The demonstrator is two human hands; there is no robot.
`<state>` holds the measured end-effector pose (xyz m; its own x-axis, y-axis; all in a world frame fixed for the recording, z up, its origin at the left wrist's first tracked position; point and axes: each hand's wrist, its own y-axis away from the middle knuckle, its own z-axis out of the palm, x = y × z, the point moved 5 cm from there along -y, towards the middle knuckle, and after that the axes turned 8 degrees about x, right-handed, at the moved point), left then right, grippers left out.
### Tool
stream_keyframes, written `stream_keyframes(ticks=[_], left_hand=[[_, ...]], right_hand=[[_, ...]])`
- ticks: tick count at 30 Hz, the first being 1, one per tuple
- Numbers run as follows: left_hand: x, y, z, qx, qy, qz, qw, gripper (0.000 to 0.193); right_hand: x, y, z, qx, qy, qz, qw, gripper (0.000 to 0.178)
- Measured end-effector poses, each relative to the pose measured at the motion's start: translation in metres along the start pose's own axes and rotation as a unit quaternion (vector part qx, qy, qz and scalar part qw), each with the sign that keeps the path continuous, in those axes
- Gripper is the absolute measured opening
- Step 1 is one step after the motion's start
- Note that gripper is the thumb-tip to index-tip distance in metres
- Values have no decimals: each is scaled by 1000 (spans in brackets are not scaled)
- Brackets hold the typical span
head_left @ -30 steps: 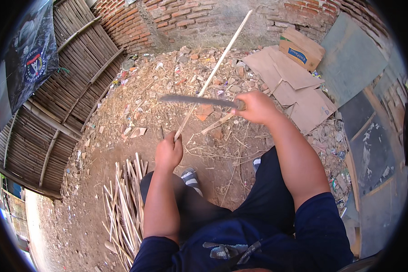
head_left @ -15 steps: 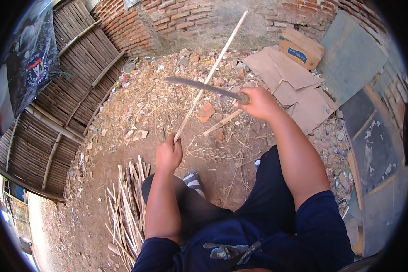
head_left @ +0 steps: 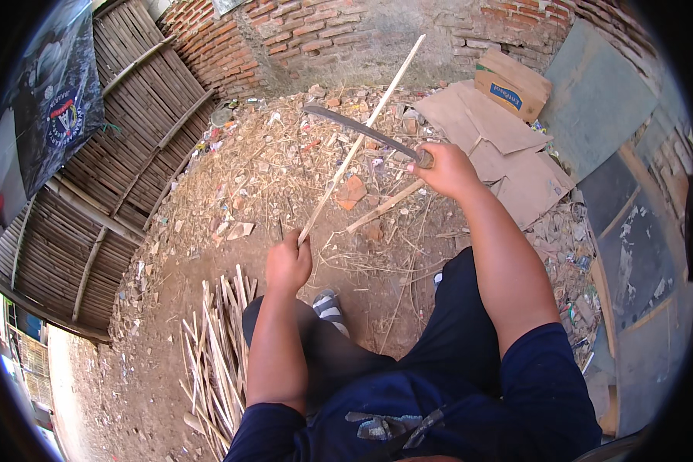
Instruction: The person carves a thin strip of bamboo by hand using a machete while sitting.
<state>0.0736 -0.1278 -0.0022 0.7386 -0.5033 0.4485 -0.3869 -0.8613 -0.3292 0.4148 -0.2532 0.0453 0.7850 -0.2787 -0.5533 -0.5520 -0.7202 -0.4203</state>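
Observation:
My left hand [head_left: 289, 263] is closed around the lower end of a long, pale wooden strip [head_left: 339, 171], which slants up and away to the right. A thin dark tip pokes out beside that fist; I cannot make out what it is. My right hand [head_left: 445, 169] grips the handle of a machete [head_left: 362, 129]. Its dark, slightly curved blade points left and crosses the strip above its middle. Whether the blade touches the strip I cannot tell. Beside my left forearm lies a pile of thin wooden strips [head_left: 217, 339] on the dirt.
Another stick [head_left: 385, 206] lies on the ground ahead, near a broken brick [head_left: 352, 192]. Rubble and straw cover the ground up to a brick wall [head_left: 316, 38]. Flattened cardboard [head_left: 481, 131] and a cardboard box [head_left: 510, 83] are at the far right. A bamboo panel [head_left: 123, 131] stands left.
The machete and my right hand have shifted slightly to the right, the blade tip now farther right. The strip's far end has dipped a little nearer. My left hand has barely moved.

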Motion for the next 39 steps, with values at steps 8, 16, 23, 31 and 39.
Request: stream_keyframes(ticks=[8, 16, 23, 31, 39], left_hand=[[4, -1, 6, 0, 23, 21, 1000, 33], [-8, -1, 4, 24, 35, 14, 999, 34], [-3, -1, 5, 6, 38, 5, 999, 33], [-4, -1, 5, 40, 70, 20, 997, 32], [-4, -1, 9, 3, 28, 0, 1000, 35]], right_hand=[[-48, 29, 21, -100, 58, -165, 979, 34], [-36, 13, 15, -45, 46, -111, 992, 39], [-22, 11, -1, -14, 26, -56, 998, 37], [-61, 36, 25, -82, 64, -204, 973, 35], [-28, 13, 21, -57, 82, -130, 986, 39]])
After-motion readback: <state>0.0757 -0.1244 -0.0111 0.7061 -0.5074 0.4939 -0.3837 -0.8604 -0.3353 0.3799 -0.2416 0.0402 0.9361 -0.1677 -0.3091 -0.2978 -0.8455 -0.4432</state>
